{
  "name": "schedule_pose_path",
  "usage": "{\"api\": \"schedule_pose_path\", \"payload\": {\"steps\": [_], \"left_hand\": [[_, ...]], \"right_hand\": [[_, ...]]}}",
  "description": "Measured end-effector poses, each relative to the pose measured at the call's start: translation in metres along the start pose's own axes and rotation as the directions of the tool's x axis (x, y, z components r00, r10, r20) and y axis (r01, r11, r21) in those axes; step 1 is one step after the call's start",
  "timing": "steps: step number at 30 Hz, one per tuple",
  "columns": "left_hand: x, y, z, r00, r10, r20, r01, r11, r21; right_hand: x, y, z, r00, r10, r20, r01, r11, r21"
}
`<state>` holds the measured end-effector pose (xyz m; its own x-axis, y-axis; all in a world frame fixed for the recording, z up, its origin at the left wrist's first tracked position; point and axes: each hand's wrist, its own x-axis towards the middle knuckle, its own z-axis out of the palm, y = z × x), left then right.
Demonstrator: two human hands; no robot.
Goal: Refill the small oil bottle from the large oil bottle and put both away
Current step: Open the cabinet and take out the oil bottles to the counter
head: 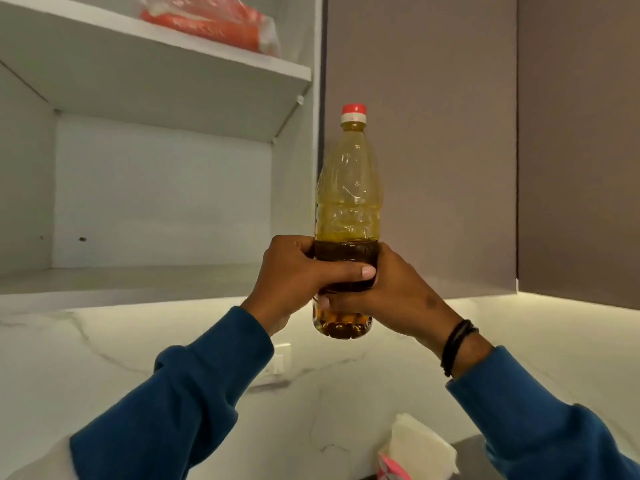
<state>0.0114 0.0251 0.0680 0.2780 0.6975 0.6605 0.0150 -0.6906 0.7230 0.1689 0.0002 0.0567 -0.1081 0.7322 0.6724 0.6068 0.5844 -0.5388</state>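
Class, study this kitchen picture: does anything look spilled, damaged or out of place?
Nothing stands out. The large oil bottle is upright, its red cap on, held by the left hand and right hand beside the open cabinet. No spill shows.

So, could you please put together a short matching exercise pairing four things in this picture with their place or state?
Things:
1. oil bottle
2. cap
3. orange packet
4. black bands

Place or state:
A. on the upper cupboard shelf
B. round the right wrist
C. gripped upright by left hand and right hand
D. red, screwed on the bottle

Pairs: 1-C, 2-D, 3-A, 4-B
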Motion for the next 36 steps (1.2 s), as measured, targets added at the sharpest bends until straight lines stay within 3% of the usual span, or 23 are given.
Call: {"api": "schedule_pose_path", "payload": {"steps": [6, 11, 17, 22, 28, 36], "left_hand": [[-0.026, -0.056, 0.073, 0.997, -0.064, 0.036, 0.064, 0.998, 0.013], [-0.067, -0.124, 0.129, 0.968, -0.241, 0.068, 0.238, 0.970, 0.052], [-0.127, -0.208, 0.198, 0.907, -0.419, 0.032, 0.417, 0.907, 0.051], [-0.179, -0.271, 0.252, 0.811, -0.582, 0.063, 0.579, 0.813, 0.057], [-0.231, -0.315, 0.304, 0.710, -0.704, 0.005, 0.704, 0.710, 0.000], [-0.257, -0.340, 0.319, 0.709, -0.705, -0.006, 0.704, 0.707, 0.073]], "right_hand": [[-0.061, 0.082, -0.009, 0.985, 0.161, -0.070, -0.163, 0.986, -0.028], [-0.126, 0.156, 0.006, 0.944, 0.327, -0.034, -0.328, 0.944, -0.026], [-0.210, 0.234, 0.038, 0.842, 0.539, -0.011, -0.534, 0.838, 0.115], [-0.281, 0.295, 0.065, 0.711, 0.703, 0.019, -0.695, 0.698, 0.172], [-0.335, 0.337, 0.078, 0.613, 0.790, 0.029, -0.787, 0.607, 0.105], [-0.360, 0.348, 0.092, 0.569, 0.822, 0.019, -0.818, 0.563, 0.121]]}}
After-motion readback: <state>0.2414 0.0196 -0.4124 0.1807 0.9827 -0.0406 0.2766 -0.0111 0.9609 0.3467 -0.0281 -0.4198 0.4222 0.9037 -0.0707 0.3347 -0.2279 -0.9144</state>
